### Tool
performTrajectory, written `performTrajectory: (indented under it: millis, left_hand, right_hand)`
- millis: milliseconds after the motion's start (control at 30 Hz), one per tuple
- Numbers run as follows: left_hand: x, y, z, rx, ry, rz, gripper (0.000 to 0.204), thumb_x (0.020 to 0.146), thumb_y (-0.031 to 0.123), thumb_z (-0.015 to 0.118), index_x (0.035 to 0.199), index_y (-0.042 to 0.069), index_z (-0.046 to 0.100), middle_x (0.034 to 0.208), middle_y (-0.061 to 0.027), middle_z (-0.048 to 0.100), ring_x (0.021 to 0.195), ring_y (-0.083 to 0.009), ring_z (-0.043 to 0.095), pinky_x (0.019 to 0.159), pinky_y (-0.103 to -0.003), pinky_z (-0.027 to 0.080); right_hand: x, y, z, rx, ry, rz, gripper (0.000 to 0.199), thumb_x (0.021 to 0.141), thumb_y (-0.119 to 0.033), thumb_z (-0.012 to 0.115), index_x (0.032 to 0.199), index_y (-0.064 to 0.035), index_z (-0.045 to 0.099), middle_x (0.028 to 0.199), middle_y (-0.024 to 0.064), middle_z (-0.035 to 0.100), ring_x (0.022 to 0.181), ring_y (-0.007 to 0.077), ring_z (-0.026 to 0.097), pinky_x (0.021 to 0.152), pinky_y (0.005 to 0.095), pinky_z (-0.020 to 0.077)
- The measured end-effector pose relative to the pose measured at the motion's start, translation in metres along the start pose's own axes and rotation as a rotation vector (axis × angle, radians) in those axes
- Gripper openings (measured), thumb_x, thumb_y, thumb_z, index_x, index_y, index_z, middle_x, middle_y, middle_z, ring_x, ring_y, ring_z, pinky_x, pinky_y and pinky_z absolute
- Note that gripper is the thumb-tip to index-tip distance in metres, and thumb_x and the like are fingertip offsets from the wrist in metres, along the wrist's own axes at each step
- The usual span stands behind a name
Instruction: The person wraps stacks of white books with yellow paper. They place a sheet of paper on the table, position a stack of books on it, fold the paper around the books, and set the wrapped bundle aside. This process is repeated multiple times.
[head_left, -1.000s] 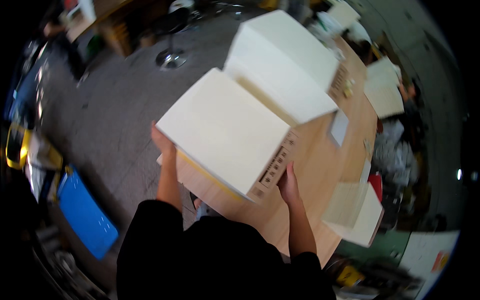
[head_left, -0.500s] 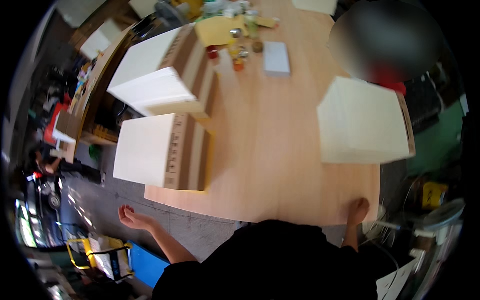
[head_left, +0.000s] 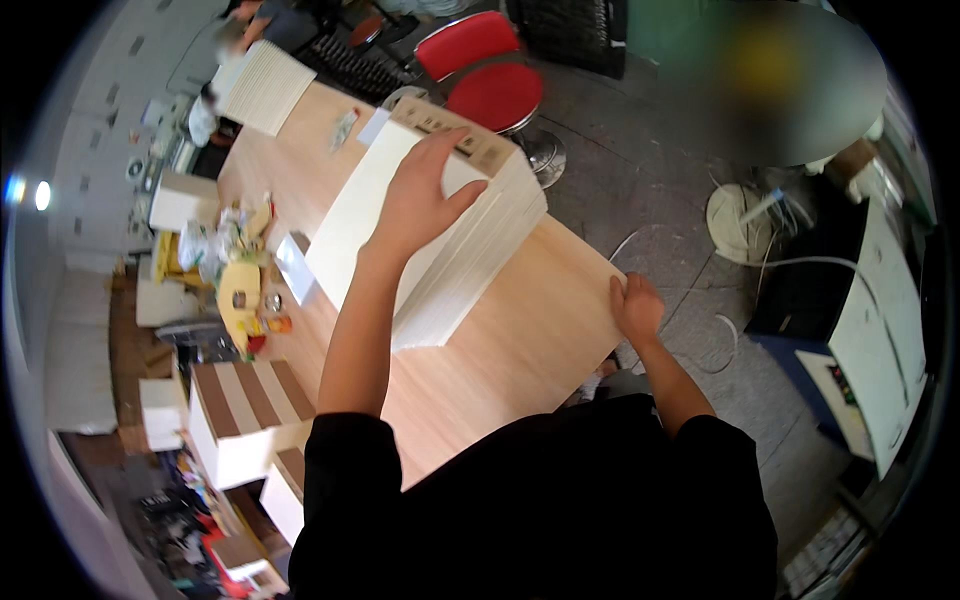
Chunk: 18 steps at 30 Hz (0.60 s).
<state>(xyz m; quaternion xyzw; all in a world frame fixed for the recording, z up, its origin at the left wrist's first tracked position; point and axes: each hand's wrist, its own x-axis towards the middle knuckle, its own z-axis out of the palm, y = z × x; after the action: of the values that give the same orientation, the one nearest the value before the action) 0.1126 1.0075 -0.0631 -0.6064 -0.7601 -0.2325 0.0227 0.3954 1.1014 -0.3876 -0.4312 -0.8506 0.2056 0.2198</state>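
Head view, one frame. The left hand (head_left: 418, 205) lay flat on top of a tall stack of cream-white sheets (head_left: 440, 250), palm down, fingers spread toward the far edge; grip released, pressing on the top sheet rather than closing around anything. The stack stood on the light wooden tabletop (head_left: 520, 340), near its right-hand edge, with a brown printed strip (head_left: 455, 135) showing along the stack's far end. The sheet edges faced the right side of the tabletop and looked evenly aligned.

The right hand (head_left: 636, 305) rested on the near right corner of the tabletop, fingers curled over the edge; a loose grip on the edge itself, holding no separate thing. It was well apart from the stack.

Surroundings: a second, smaller pile of pale sheets (head_left: 262, 88) sat at the far end of the tabletop. A cluster of small items, among them a yellow object (head_left: 238, 290), lay along the left edge, with a small white box (head_left: 296, 265) just beside the stack. Brown-and-white striped boxes (head_left: 245, 410) stood below the tabletop at the left. A red stool (head_left: 492, 85) stood on the grey floor (head_left: 640, 170) beyond the stack. A white cable (head_left: 700, 300) trailed across the floor at the right.
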Motion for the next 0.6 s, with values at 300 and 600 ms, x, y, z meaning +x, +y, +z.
performTrajectory:
  millis: [300, 600]
  left_hand:
    - [0.082, -0.021, 0.062, 0.341, -0.479, 0.040, 0.038, 0.072, 0.040, 0.078, 0.094, 0.010, 0.070, 0.095, -0.0078, 0.067, 0.105, -0.0263, 0.062, 0.109, -0.050, 0.035]
    - [0.083, -0.015, 0.032, 0.212, -0.403, 0.071, 0.032, 0.071, 0.031, 0.079, 0.092, 0.008, 0.069, 0.088, -0.0064, 0.067, 0.086, -0.0256, 0.063, 0.100, -0.042, 0.042]
  right_hand:
    - [-0.003, 0.002, -0.001, 0.116, 0.124, 0.019, 0.028, 0.084, -0.031, 0.066, 0.085, -0.0037, 0.062, 0.079, 0.0127, 0.061, 0.075, 0.0330, 0.061, 0.065, 0.0459, 0.0500]
    - [-0.003, 0.000, -0.002, 0.163, 0.190, -0.008, 0.024, 0.081, -0.027, 0.067, 0.086, -0.0042, 0.062, 0.079, 0.0125, 0.059, 0.075, 0.0319, 0.061, 0.063, 0.0438, 0.0507]
